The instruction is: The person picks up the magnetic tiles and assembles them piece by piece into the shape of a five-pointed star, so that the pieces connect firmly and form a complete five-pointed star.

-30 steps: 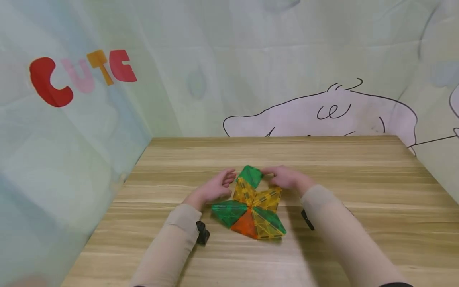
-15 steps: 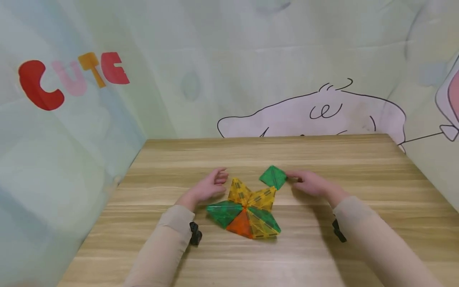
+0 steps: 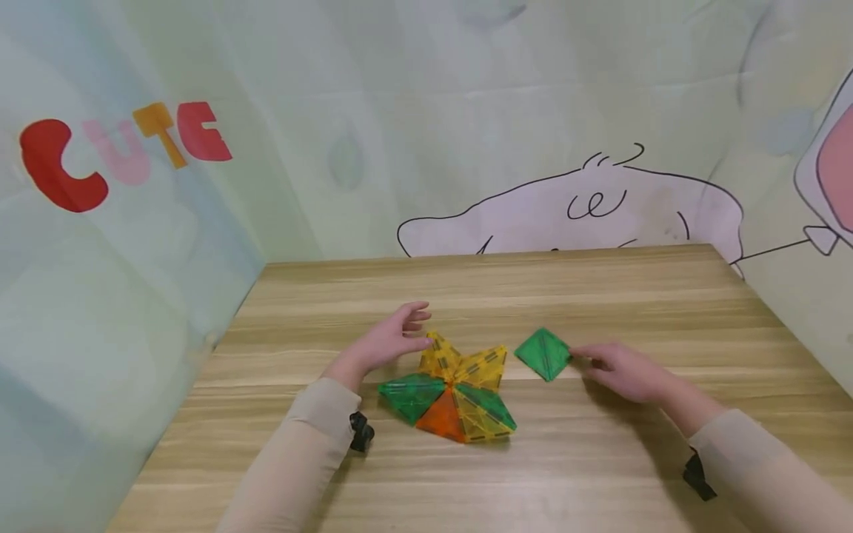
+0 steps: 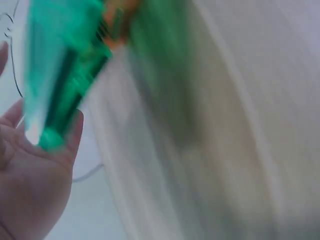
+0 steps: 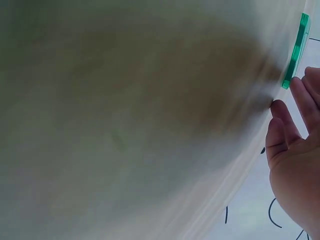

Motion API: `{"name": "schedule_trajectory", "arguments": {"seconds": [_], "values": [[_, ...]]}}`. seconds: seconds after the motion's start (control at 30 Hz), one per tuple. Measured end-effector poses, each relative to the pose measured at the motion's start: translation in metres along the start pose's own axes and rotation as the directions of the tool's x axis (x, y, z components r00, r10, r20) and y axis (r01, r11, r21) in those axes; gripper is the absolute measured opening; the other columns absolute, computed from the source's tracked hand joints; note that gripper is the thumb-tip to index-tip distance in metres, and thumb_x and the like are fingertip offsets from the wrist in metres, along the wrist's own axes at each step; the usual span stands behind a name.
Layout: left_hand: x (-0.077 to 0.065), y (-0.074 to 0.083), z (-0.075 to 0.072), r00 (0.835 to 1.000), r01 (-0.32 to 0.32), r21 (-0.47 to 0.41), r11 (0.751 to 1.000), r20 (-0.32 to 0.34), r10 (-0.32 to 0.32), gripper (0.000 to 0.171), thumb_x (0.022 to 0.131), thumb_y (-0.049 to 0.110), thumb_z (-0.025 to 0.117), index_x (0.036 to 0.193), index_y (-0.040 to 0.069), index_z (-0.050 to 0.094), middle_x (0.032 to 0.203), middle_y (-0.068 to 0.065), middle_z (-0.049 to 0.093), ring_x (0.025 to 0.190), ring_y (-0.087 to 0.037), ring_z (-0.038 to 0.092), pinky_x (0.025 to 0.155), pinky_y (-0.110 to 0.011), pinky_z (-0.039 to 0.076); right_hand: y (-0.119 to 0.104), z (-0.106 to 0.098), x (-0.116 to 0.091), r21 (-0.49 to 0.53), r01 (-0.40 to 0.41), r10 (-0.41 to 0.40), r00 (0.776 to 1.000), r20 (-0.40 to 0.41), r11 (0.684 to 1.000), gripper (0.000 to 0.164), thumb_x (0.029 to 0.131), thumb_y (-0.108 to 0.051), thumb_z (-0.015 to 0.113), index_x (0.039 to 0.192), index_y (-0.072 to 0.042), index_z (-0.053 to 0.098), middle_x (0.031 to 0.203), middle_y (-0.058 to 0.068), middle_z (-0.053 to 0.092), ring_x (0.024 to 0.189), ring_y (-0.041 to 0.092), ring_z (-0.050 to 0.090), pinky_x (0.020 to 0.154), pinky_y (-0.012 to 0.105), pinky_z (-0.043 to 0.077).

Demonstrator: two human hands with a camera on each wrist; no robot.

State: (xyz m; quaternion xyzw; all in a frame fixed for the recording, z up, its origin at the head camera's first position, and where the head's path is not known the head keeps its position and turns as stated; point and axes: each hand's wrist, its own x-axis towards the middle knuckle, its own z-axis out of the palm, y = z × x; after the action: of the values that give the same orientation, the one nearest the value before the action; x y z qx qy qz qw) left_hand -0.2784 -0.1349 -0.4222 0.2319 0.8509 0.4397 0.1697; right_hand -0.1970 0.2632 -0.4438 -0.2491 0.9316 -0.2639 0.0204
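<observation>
A star-like cluster of translucent magnetic tiles stands mid-table, with raised yellow tiles point(image 3: 483, 366) behind, a green point point(image 3: 413, 396) at left and an orange tile point(image 3: 443, 418) in front. To its right, apart from it, a green diamond point(image 3: 544, 354) of two triangular magnetic tiles lies flat. My right hand point(image 3: 623, 370) touches the diamond's right corner with an extended index finger. My left hand point(image 3: 383, 340), fingers loosely extended, is beside the left yellow point; whether the thumb touches it, I cannot tell. In the left wrist view, the green tiles point(image 4: 65, 65) look blurred and overlap my palm.
The wooden tabletop point(image 3: 373, 488) runs back to a printed cloth backdrop point(image 3: 466, 133). A second cloth side point(image 3: 133, 296) borders the table's left edge. Black wrist straps show at both sleeves.
The green diamond has slid from behind the yellow tiles to the right and nearer, with my right hand at its corner. My left hand stays by the cluster.
</observation>
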Motion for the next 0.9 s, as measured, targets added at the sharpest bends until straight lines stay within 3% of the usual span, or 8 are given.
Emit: {"name": "schedule_trajectory", "arguments": {"seconds": [0.17, 0.43, 0.5, 0.67, 0.9], "values": [[0.001, 0.022, 0.009, 0.999, -0.020, 0.120, 0.993, 0.029, 0.017, 0.077, 0.084, 0.035, 0.069, 0.147, 0.021, 0.027, 0.146, 0.000, 0.037, 0.132, -0.025, 0.033, 0.103, -0.047, 0.032, 0.001, 0.000, -0.014, 0.020, -0.007, 0.007, 1.000, 0.005, 1.000, 0.030, 0.091, -0.007, 0.057, 0.119, 0.003, 0.060, 0.117, 0.018, 0.061, 0.104, 0.036, 0.058, 0.086, 0.051, 0.045], [0.009, 0.056, 0.030, 0.989, -0.135, 0.281, 0.950, 0.101, 0.110, 0.082, 0.081, 0.043, 0.070, 0.147, 0.018, 0.029, 0.145, -0.006, 0.038, 0.132, -0.025, 0.033, 0.104, -0.045, 0.030, 0.001, -0.009, -0.025, 0.047, -0.065, 0.067, 0.997, -0.025, 0.997, 0.018, 0.091, -0.016, 0.061, 0.106, -0.008, 0.065, 0.099, 0.000, 0.065, 0.091, 0.015, 0.059, 0.077, 0.036, 0.049], [0.012, 0.063, 0.038, 0.986, -0.150, 0.309, 0.939, 0.116, 0.120, 0.083, 0.080, 0.044, 0.070, 0.147, 0.017, 0.029, 0.144, -0.005, 0.039, 0.132, -0.023, 0.034, 0.105, -0.044, 0.029, 0.001, -0.007, -0.021, 0.018, -0.054, 0.054, 0.998, -0.036, 0.998, 0.028, 0.089, -0.022, 0.064, 0.111, -0.004, 0.063, 0.102, 0.005, 0.064, 0.092, 0.020, 0.060, 0.077, 0.040, 0.049], [0.021, 0.081, 0.057, 0.976, -0.192, 0.376, 0.906, 0.170, 0.137, 0.086, 0.080, 0.050, 0.068, 0.148, 0.018, 0.027, 0.145, -0.003, 0.039, 0.132, -0.020, 0.034, 0.107, -0.041, 0.027, -0.003, 0.006, -0.012, -0.091, -0.019, 0.018, 1.000, -0.016, 0.996, 0.071, 0.077, -0.039, 0.075, 0.128, 0.004, 0.051, 0.122, 0.021, 0.056, 0.108, 0.040, 0.051, 0.088, 0.053, 0.041], [0.033, 0.097, 0.092, 0.964, -0.232, 0.521, 0.821, 0.234, 0.124, 0.092, 0.077, 0.054, 0.070, 0.148, 0.013, 0.028, 0.146, 0.000, 0.037, 0.132, -0.018, 0.036, 0.106, -0.042, 0.027, -0.011, 0.010, -0.007, -0.077, -0.026, 0.028, 0.999, 0.024, 0.997, 0.077, 0.072, -0.037, 0.079, 0.132, 0.000, 0.048, 0.127, 0.019, 0.052, 0.111, 0.041, 0.044, 0.088, 0.054, 0.039]]}}
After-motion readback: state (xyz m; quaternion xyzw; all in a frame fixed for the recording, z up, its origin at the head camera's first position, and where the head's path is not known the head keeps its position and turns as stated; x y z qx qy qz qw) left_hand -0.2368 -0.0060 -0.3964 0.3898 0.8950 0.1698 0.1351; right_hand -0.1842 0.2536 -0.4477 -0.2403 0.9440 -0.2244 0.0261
